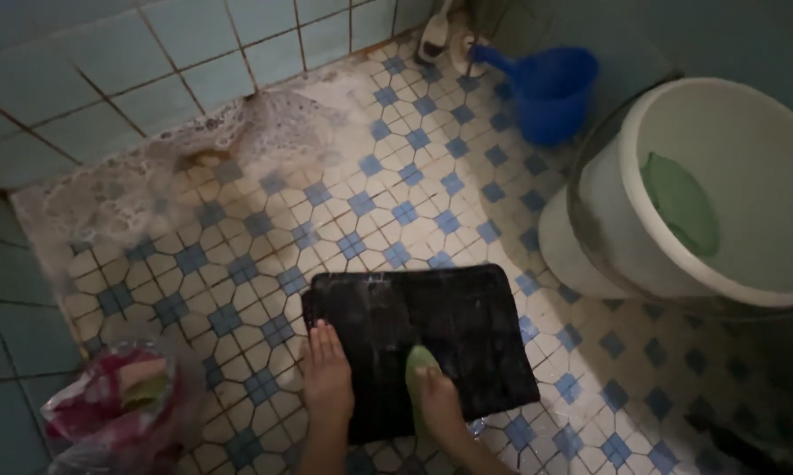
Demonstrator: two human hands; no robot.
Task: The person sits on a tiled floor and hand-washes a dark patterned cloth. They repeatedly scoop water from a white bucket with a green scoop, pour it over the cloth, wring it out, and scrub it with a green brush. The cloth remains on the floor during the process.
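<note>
— Two hands on what, bottom centre?
— Left hand presses flat, fingers spread, on a wet black mat; right hand clutches a green sponge, mostly hidden. Forearms cut off.

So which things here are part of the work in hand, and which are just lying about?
In use: black mat, green scrubber, left hand, right hand.
Lying about: blue dipper, white bucket, plastic bag.
</note>
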